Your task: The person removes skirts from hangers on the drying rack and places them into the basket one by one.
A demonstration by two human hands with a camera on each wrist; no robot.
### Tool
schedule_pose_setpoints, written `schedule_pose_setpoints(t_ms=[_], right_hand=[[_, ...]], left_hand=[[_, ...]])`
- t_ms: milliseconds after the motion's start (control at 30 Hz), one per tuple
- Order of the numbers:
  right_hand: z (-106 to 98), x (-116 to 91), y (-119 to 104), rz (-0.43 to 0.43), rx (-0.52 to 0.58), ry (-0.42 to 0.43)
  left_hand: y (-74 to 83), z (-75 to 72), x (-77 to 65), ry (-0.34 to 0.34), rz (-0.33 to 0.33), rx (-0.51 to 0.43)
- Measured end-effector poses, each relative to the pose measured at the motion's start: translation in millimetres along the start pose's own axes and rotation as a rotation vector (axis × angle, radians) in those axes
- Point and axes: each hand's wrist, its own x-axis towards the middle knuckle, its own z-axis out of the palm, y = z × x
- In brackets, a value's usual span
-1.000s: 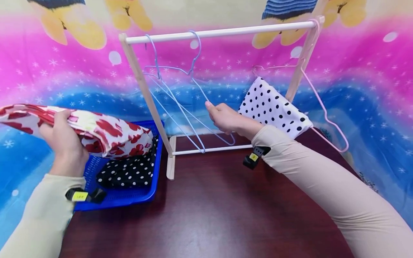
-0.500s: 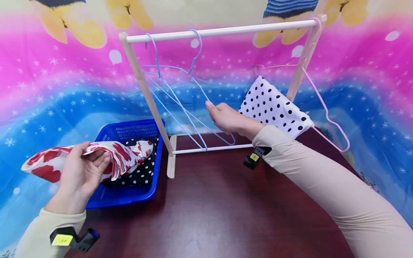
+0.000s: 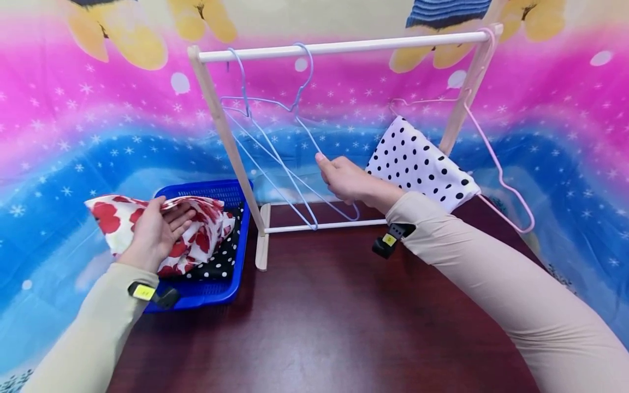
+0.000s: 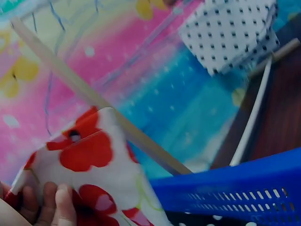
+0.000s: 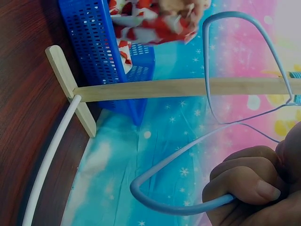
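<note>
Lying around left grip [image 3: 156, 232], red-flowered cloth [image 3: 199, 242]

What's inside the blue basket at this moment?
A black cloth with white dots lies inside the blue basket, partly covered by the red-flowered cloth. Anything else beneath those cloths is hidden from view.

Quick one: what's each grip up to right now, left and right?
Left grip: closed, holding the red-flowered cloth.
Right grip: closed, fingers curled round a blue hanger.
</note>
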Motion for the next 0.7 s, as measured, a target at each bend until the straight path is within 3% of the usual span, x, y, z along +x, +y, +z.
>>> schedule_pose_setpoints(t_ms=[133, 400, 567, 700], right_hand=[[0.4, -0.4, 0.6, -0.002, -0.002, -0.004], [2.5, -0.4, 1.6, 0.008, 0.013, -0.002], [2.8, -0.4, -0.1, -0.002, 0.007, -0.002], [1.9, -1.4, -1.6, 0.000, -0.001, 0.006]], left_hand=[[-7.4, 5.2, 20.8, 0.053, -0.068, 0.115], [-14.4, 2.8, 55.7, 0.088, -0.100, 0.371], [-12.4, 1.3, 62.2, 0.075, -0.028, 0.602], [-9.5, 5.4, 60.9, 0.070, 0.081, 0.894]])
